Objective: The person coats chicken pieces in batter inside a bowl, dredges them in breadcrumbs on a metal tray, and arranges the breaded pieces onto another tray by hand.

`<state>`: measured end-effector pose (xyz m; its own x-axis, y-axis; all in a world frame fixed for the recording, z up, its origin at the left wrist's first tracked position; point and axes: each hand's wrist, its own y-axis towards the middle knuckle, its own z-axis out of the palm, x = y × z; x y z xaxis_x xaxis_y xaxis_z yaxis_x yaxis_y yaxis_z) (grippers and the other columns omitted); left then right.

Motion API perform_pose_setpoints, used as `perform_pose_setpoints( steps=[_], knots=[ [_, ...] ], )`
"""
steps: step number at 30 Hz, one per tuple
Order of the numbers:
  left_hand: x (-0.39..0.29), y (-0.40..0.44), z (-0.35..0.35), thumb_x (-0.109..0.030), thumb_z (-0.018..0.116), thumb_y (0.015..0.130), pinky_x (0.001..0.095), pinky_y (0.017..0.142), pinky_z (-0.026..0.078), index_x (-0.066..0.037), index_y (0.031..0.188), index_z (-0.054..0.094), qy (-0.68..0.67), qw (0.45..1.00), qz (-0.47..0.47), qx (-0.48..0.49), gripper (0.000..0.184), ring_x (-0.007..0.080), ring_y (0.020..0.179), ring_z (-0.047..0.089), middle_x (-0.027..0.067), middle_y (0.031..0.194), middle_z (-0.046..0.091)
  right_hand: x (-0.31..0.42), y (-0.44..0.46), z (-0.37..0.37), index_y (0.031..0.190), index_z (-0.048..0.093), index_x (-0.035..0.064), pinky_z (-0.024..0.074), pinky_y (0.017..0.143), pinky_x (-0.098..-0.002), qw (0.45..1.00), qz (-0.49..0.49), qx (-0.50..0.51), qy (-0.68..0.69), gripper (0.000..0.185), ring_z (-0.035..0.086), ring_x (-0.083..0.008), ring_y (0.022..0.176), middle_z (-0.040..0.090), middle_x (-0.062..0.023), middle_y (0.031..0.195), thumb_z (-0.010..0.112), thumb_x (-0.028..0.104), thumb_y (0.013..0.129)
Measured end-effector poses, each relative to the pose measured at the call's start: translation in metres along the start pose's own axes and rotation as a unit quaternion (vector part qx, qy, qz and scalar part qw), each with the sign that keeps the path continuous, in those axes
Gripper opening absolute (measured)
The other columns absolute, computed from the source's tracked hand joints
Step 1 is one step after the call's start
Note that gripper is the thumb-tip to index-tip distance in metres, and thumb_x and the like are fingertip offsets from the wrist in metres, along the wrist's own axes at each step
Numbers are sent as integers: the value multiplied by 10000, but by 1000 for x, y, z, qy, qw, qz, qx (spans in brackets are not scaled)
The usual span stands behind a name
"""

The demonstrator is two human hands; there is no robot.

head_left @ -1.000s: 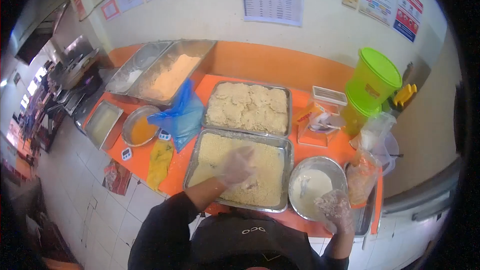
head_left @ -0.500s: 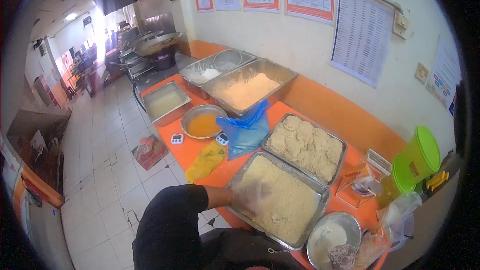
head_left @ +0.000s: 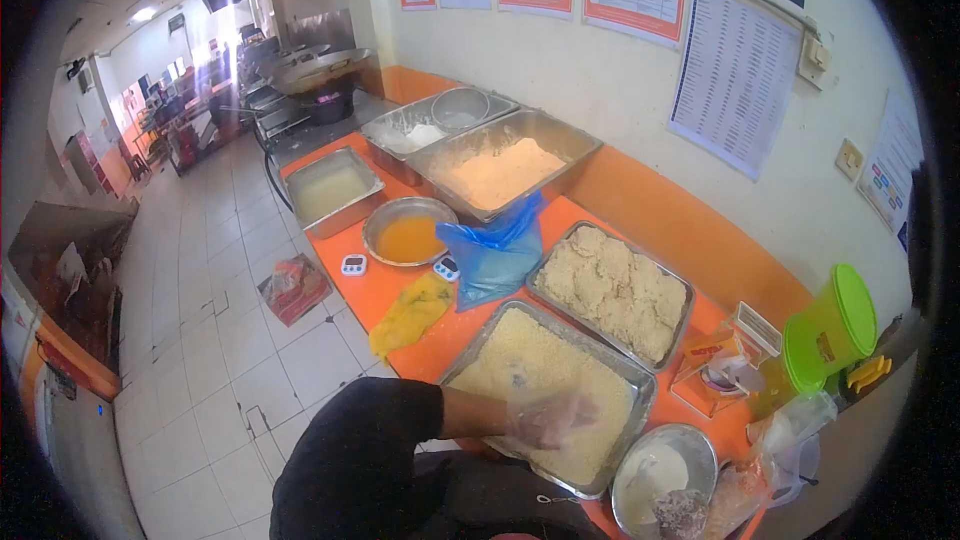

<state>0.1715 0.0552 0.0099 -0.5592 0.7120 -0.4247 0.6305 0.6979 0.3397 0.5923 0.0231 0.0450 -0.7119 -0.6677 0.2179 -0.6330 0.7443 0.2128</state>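
My left hand (head_left: pixel 548 422), in a clear plastic glove and below a dark sleeve, reaches over a metal tray (head_left: pixel 628 460) of pale yellow crumbs (head_left: pixel 590 380). Its fingers look stretched out towards the right, somewhat blurred, low on the crumbs. Nothing shows in its grasp. A small greyish spot breaks the crumb surface to the left of the hand. My right hand is out of sight. Beside the tray's lower right corner stands a metal bowl (head_left: pixel 706 450) with white liquid and a grey-brown lump (head_left: pixel 680 512) whose kind I cannot make out.
Behind lies a tray of crumb-coated pieces (head_left: pixel 610 290). A blue plastic bag (head_left: pixel 495 250), yellow cloth (head_left: pixel 412 312), bowl of orange liquid (head_left: pixel 408 238) and deep pan of orange powder (head_left: pixel 505 175) sit further left. At right are a scale (head_left: pixel 715 370) and green-lidded container (head_left: pixel 840 320).
My left hand has moved right across the crumbs, from the tray's left side to nearer its middle. The view has shifted slightly; the other things stay in place.
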Motion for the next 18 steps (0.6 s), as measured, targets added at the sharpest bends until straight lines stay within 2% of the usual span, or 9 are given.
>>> perform_pose_setpoints(
  steps=[1,4,7,9,10,11,13,16,18],
  knots=[
    [-3,10,-1,-470,527,794,497,1070,167,10,1326,349,25,999,-17,-37,738,363,1297,270,221,1386,316,0,-1,0,1140,583,137,426,937,-404,1000,3,0,0,397,555,-274,1048,598,-79,1126,626,138,746],
    [-36,40,-12,-479,521,800,519,1075,118,30,1351,286,115,973,-195,39,786,362,1321,228,210,1423,258,0,-4,1,1122,590,142,422,940,-403,1000,8,-1,-4,384,557,-265,1042,601,-76,1109,633,143,741],
    [-59,71,-22,-496,501,806,529,1079,86,22,1382,225,81,966,-244,8,822,352,1352,161,200,1460,175,1,-5,2,1104,597,148,418,944,-401,1000,13,-3,-4,371,558,-256,1035,604,-74,1093,640,148,735],
    [-30,65,27,-500,489,812,527,1081,80,20,1396,180,69,966,-249,-1,841,341,1366,120,197,1474,131,2,-5,2,1091,601,152,415,946,-401,1000,18,-5,-4,362,559,-251,1030,606,-72,1082,644,151,732],
    [-33,62,30,-502,483,815,526,1082,77,19,1404,158,60,966,-252,-3,850,336,1373,99,195,1480,109,3,-6,1,1085,604,154,413,947,-400,1000,21,-7,-6,358,559,-248,1028,607,-71,1076,646,153,730],
    [-35,65,32,-505,466,825,518,1084,81,18,1407,145,82,961,-259,41,846,329,1376,84,194,1482,104,5,-6,1,1079,606,156,412,948,-400,1000,25,-7,-7,354,559,-245,1026,608,-70,1071,649,154,728],
    [-58,76,-26,-512,433,845,502,1089,89,16,1413,120,136,945,-267,132,837,317,1383,53,191,1485,94,9,-11,1,1067,610,160,409,951,-399,999,31,-10,-7,345,560,-239,1022,610,-68,1060,653,157,724],
    [-47,87,-26,-511,374,873,498,1089,100,23,1413,99,80,960,-266,28,808,313,1384,50,194,1486,87,11,-15,3,1049,617,165,405,954,-398,999,41,-22,-9,332,561,-231,1015,613,-66,1044,660,162,719],
    [-25,78,-25,-507,423,845,515,1086,87,23,1409,120,139,943,-300,-23,831,309,1379,83,191,1482,108,15,-17,4,1036,622,169,402,956,-397,997,65,-33,-2,324,562,-225,1010,615,-64,1033,665,165,715]
  ],
)
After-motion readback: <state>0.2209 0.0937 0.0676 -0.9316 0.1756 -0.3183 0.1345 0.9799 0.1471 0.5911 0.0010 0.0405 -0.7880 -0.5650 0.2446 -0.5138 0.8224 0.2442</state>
